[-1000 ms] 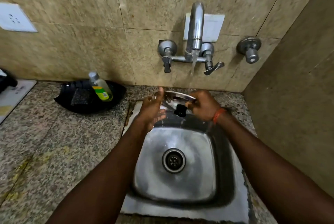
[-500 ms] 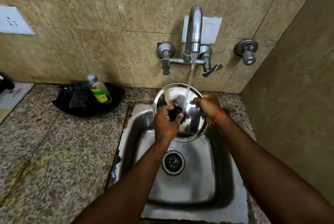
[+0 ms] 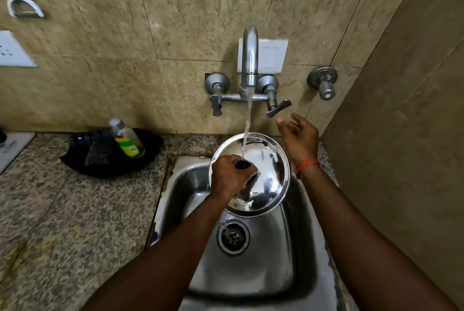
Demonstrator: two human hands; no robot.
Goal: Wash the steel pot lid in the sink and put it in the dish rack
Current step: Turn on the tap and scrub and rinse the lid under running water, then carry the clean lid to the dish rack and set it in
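Note:
A round steel pot lid [image 3: 266, 180] with a black knob hangs tilted over the back of the steel sink [image 3: 251, 255]. My left hand [image 3: 229, 176] is shut on the knob and carries the lid alone. Water falls from the wall tap [image 3: 249, 59] onto the lid's shiny face. My right hand [image 3: 298, 134] is off the lid, fingers apart, just below the tap's right lever [image 3: 278, 108]. No dish rack is in view.
A black tray [image 3: 105, 157] with a soap bottle [image 3: 126, 141] and a scrub pad sits on the granite counter [image 3: 62, 210] to the left. A second valve [image 3: 324, 83] is on the wall at right. A side wall stands close on the right.
My right hand has let go of the lid's rim and risen toward the tap lever. My left hand now grips the knob fully. The lid stays under the stream.

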